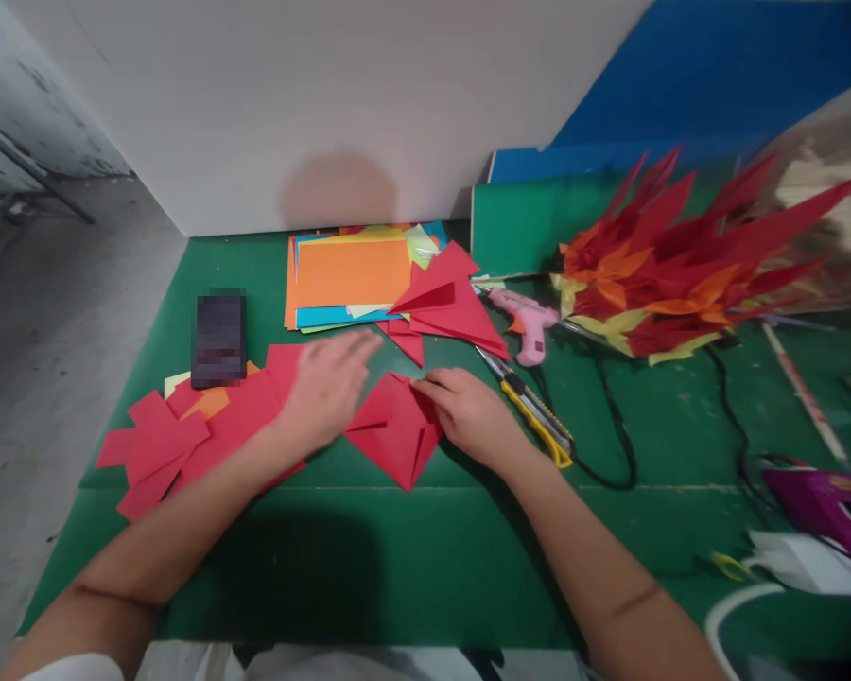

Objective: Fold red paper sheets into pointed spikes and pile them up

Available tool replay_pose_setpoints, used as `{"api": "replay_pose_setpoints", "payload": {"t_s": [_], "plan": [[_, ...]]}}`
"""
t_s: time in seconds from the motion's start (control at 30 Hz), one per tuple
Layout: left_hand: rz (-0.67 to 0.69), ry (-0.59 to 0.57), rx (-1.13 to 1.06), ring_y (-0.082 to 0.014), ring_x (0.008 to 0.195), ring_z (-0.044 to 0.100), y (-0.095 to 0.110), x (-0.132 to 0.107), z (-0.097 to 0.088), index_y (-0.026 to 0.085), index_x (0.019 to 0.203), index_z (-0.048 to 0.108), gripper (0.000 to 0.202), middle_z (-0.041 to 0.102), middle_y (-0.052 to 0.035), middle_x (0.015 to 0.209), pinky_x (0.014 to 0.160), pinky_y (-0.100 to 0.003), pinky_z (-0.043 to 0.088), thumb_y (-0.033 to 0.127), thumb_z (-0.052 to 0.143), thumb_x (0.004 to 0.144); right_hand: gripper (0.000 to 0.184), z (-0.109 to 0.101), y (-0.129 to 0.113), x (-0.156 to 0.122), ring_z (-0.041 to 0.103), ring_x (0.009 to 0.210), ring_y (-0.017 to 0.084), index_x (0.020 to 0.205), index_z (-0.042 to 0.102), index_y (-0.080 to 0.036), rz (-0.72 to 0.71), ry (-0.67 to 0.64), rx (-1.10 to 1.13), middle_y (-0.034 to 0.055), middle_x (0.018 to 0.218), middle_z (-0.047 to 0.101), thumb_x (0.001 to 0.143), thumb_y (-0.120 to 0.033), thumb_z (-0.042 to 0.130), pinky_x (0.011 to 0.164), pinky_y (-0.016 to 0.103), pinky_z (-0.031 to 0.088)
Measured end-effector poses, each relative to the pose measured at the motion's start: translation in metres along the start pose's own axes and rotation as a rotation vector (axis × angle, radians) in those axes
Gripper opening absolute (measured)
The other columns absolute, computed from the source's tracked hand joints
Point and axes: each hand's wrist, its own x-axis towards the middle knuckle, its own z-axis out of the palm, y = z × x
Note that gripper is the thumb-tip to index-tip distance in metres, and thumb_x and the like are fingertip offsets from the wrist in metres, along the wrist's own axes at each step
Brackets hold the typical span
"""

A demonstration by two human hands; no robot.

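A folded red paper (397, 430) lies on the green table in front of me, with creased flaps on its left and right. My right hand (475, 413) has its fingers closed at the upper right edge of this paper. Just left of it, my left hand (330, 386) is raised with fingers stretched out and slightly blurred, holding nothing I can see. Beneath that hand and forearm spread loose red paper pieces (237, 430). Beyond the right hand rest more folded red papers (450, 307), stacked on one another.
A phone (218, 339) lies left, near coloured sheets (355, 272). Right of centre are a yellow utility knife (539, 416) and a pink glue gun (529, 322) with a black cord. A red-orange paper flower cluster (673, 274) stands far right, above a purple object (823, 501).
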Motion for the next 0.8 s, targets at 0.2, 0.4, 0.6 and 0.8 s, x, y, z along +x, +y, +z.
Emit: {"api": "replay_pose_setpoints", "payload": {"t_s": [0.2,0.4,0.6,0.8], "plan": [[-0.573,0.062,0.456,-0.0340,0.106,0.055,-0.088,0.006,-0.046,0.003,0.127,0.041,0.045,0.063,-0.0175,0.105,0.089,-0.054,0.038,0.009,0.041,0.082,0.036,-0.002,-0.001,0.001,0.053,0.084,0.023,0.111,0.064,-0.012,0.003,0.021,0.026,0.0134,0.102,0.064,0.088,-0.006,0.037,0.076,0.038,0.046],[-0.646,0.006,0.396,-0.0322,0.097,0.062,-0.110,-0.003,-0.042,0.010,0.114,0.049,0.034,0.064,-0.0171,0.091,0.089,-0.056,0.038,0.009,0.037,0.082,0.037,-0.003,-0.001,0.002,0.055,0.084,0.022,0.111,0.065,-0.013,-0.004,0.015,0.023,0.0126,0.102,0.065,0.088,-0.006,0.037,0.077,0.037,0.047],[-0.182,0.134,0.034,-0.0267,0.108,0.056,-0.041,0.008,-0.027,0.016,0.117,0.050,0.039,0.060,-0.0136,0.113,0.093,-0.047,0.043,0.005,0.033,0.084,0.035,-0.003,0.000,0.001,0.054,0.083,0.023,0.111,0.064,-0.010,-0.001,0.011,0.038,0.0138,0.103,0.065,0.088,-0.006,0.038,0.075,0.036,0.047],[0.196,-0.079,-0.185,-0.0206,0.099,0.057,0.023,-0.007,0.018,0.012,0.110,0.053,0.030,0.058,-0.0122,0.112,0.088,-0.037,0.049,0.003,0.036,0.088,0.035,-0.002,0.001,0.001,0.055,0.085,0.022,0.113,0.063,-0.011,-0.010,0.013,0.046,0.0133,0.102,0.065,0.089,-0.006,0.038,0.076,0.037,0.047]]}}
